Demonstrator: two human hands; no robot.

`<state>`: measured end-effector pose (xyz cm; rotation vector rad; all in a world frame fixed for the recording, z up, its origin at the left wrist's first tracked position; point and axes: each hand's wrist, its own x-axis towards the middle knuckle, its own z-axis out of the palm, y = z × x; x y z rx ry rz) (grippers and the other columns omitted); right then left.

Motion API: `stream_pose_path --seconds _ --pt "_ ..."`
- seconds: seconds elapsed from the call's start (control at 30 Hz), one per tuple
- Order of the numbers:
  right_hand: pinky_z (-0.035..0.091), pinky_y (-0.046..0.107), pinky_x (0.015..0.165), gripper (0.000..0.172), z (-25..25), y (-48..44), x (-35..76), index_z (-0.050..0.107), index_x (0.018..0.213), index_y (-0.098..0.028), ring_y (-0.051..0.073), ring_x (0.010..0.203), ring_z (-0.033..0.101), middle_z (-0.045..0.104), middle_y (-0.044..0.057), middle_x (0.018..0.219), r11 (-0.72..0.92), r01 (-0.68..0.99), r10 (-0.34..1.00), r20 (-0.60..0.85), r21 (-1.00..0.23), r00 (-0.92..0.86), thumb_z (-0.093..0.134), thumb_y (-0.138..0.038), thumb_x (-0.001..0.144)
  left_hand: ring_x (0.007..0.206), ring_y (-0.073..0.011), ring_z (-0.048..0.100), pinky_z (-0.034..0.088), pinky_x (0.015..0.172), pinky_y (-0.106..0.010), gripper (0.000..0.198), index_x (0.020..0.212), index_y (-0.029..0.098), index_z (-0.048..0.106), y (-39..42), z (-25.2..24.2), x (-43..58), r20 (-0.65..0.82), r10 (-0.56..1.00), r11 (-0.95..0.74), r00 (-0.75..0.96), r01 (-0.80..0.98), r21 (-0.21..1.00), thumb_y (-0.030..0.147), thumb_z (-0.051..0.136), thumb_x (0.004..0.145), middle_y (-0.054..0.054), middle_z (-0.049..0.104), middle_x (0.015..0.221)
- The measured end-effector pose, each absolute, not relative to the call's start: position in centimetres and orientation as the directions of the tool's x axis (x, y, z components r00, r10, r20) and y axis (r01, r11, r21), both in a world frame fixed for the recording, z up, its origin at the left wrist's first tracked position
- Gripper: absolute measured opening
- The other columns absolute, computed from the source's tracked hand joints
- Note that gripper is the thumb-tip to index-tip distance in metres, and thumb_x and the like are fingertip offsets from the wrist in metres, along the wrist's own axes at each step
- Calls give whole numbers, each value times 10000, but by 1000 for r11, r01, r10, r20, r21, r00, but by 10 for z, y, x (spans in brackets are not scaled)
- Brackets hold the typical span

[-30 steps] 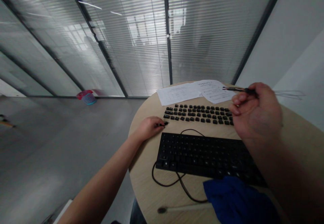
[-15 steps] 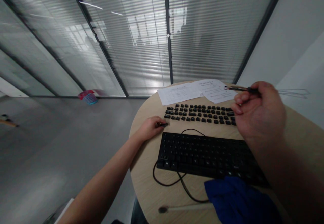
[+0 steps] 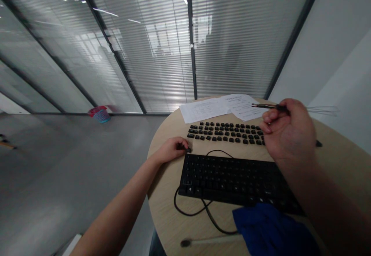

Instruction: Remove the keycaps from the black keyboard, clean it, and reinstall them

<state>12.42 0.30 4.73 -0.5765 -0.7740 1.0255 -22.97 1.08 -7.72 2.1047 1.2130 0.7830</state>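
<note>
My left hand (image 3: pixel 173 148) rests at the table's left side, fingers pinched on a small black keycap (image 3: pixel 188 150) just above the keyboard's upper left corner. Raised over the right side of the table, my right hand (image 3: pixel 290 130) is closed around a keycap puller (image 3: pixel 271 106). Thin wire loops stick out of the puller on the right and dark prongs on the left. Rows of loose black keycaps (image 3: pixel 226 133) lie between the hands. A black keyboard (image 3: pixel 228 178) lies nearer to me, its right part hidden behind my right forearm.
Printed paper sheets (image 3: pixel 205 110) lie at the table's far edge. A blue cloth (image 3: pixel 272 229) covers the near right, beside a brush (image 3: pixel 211 240). The keyboard's black cable (image 3: pixel 213 219) loops on the round table (image 3: pixel 165 209). A basket (image 3: pixel 101 115) stands on the floor.
The keycap in my left hand has turned and shifted slightly, staying near the table. My right hand with the puller has moved a little left and down in view. The camera has tilted slightly.
</note>
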Motion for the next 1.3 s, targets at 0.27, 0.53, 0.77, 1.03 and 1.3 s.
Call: stream_pose_path --seconds 0.27,0.53,0.77,1.03,1.3 --pt "272 207 381 165 50 0 123 512 780 -241 124 520 455 452 -51 587 444 -523 888 280 -727 365 664 -292 819 823 -169 710 554 782 -303 128 900 160 740 7 -72 -234 161 900 -389 405 582 714 258 694 830 -61 779 924" --pt "265 218 388 156 51 -2 125 513 794 -251 125 530 450 443 -45 619 449 -517 889 303 -729 345 660 -302 807 719 -158 649 517 713 -284 223 1045 203 772 24 -76 -225 233 936 -350 262 737 578 246 692 841 -23 769 877" --pt "260 208 389 117 56 -4 122 521 761 -234 120 528 432 452 -41 595 404 -557 903 219 -726 369 630 -252 802 773 -171 666 532 756 -295 280 1089 215 775 23 -73 -222 276 928 -361 251 789 497 167 696 825 -38 774 975" --pt "272 202 391 151 49 -3 116 532 787 -240 125 531 456 468 -49 595 395 -531 915 266 -750 304 675 -288 801 757 -164 671 543 758 -287 310 1123 214 761 23 -73 -219 290 927 -355 237 801 482 151 693 827 -24 772 957" --pt "274 208 388 131 47 -5 113 539 775 -237 125 524 469 477 -45 592 350 -540 934 243 -765 260 652 -266 834 743 -158 663 539 744 -286 269 1080 208 767 22 -71 -216 317 915 -385 252 783 489 148 707 825 -30 766 966"
